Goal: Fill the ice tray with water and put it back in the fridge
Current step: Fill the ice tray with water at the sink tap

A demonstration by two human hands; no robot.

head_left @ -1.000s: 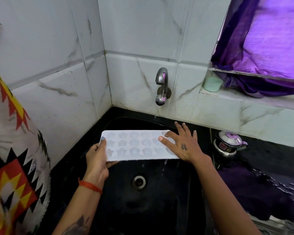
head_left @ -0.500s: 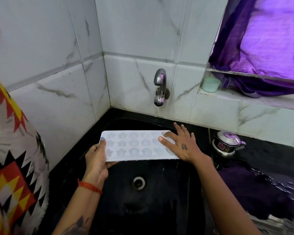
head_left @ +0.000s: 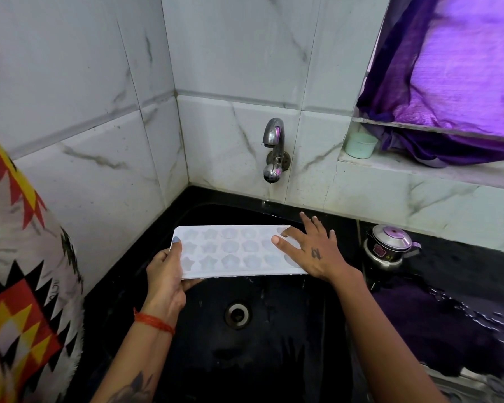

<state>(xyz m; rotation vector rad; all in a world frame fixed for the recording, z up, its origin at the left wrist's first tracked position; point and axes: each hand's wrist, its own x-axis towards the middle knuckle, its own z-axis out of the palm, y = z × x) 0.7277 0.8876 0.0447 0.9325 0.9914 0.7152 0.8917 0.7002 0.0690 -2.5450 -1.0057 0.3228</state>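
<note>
Water no longer spills from the ice tray (head_left: 233,251), held level by the gripping left hand (head_left: 165,274) and flat, spread right hand (head_left: 312,251) under the closed tap (head_left: 274,152), indicating it is ready for the fridge.

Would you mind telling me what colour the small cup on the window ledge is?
The cup is pale mint green, seen in the head view.

a white ice tray (head_left: 233,251) with pale star and flower moulds sits over a black sink (head_left: 274,359). white tiles (head_left: 230,53) carry grey veins. purple curtain (head_left: 454,68), mint cup (head_left: 360,145), orange wrist thread (head_left: 153,321), red-yellow-black zigzag cloth (head_left: 15,286).
</note>
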